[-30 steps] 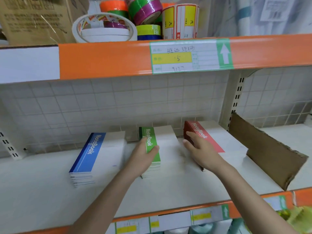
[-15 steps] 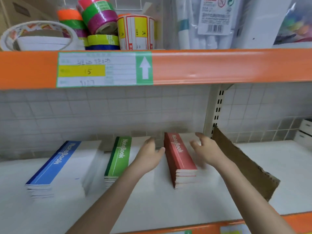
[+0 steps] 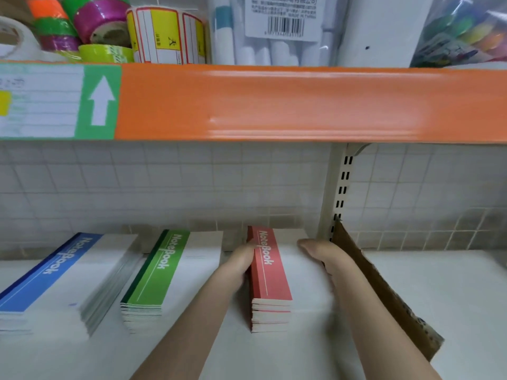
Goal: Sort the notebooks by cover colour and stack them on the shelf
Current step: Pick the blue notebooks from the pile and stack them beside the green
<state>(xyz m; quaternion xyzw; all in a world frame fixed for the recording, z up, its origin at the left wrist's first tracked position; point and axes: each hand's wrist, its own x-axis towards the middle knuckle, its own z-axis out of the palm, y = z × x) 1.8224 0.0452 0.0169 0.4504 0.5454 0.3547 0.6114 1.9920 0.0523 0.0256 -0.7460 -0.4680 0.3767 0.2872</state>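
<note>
My left hand (image 3: 241, 263) presses flat against the spine side of the red notebook stack (image 3: 270, 281), fingers straight; my right hand (image 3: 325, 256) lies along its far side, fingers extended, touching; the stack sits on the white shelf (image 3: 428, 292) between them, right of the green stack (image 3: 162, 272) and blue stack (image 3: 55, 272); a cardboard divider (image 3: 384, 292) stands just beside my right wrist.

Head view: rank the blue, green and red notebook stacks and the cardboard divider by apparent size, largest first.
1. Blue stack, cut off at the left edge and nearer the camera, so unsure.
2. Cardboard divider, seen edge-on.
3. Green stack and red stack look alike; hands partly cover the red.
</note>
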